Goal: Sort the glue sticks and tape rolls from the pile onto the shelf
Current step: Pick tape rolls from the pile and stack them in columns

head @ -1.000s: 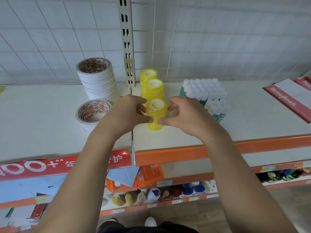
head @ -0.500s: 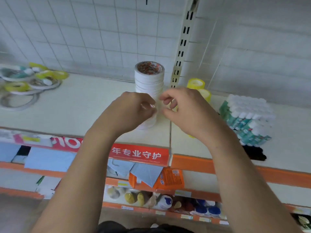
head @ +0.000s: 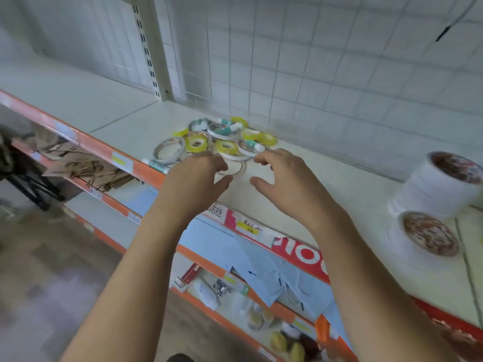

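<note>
Left hand (head: 198, 175) and right hand (head: 283, 180) hovered empty before the pile (head: 222, 142).
Both were loosely spread, holding nothing. The mixed tape rolls (head: 194, 144) and glue sticks (head: 254, 145) lay heaped on the shelf (head: 339, 184). The white stacks (head: 439, 189) of tape stood well apart at the right.

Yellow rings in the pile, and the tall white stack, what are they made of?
The yellow rings look like glossy, see-through plastic tape: light glows through them. The tall white stack seems to be matte, paper-backed tape, opaque with a printed core, though blur leaves that uncertain.
</note>
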A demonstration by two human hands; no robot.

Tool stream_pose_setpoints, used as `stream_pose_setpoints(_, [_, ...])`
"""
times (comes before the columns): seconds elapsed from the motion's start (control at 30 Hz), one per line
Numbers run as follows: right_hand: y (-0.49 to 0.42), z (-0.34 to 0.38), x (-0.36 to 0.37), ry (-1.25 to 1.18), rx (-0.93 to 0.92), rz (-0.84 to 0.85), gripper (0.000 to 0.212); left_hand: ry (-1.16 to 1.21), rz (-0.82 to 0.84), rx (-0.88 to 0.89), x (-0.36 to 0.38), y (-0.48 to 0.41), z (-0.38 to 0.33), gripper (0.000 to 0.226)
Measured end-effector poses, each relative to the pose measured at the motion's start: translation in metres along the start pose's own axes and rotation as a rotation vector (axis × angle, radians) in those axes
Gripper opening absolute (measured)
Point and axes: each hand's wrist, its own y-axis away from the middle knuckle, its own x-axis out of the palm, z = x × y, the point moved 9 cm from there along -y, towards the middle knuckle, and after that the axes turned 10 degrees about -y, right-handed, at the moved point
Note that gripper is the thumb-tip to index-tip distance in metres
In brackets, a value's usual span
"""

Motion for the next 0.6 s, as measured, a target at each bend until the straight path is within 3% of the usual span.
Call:
stream_pose_setpoints(0.27, [-0.067, 0.049, 0.070, -0.057, 0.011, -0.034, 0.033, -0.061, 0.015, 0.018, -0.003, -0.020, 0.104, 0.030])
stream_pose_setpoints(0.6, [-0.094, 0.027, 0.074, -0.066, 0.175, -0.098, 0.033, 0.013, 0.026, 0.133, 0.026, -0.072, 0.115, 0.039])
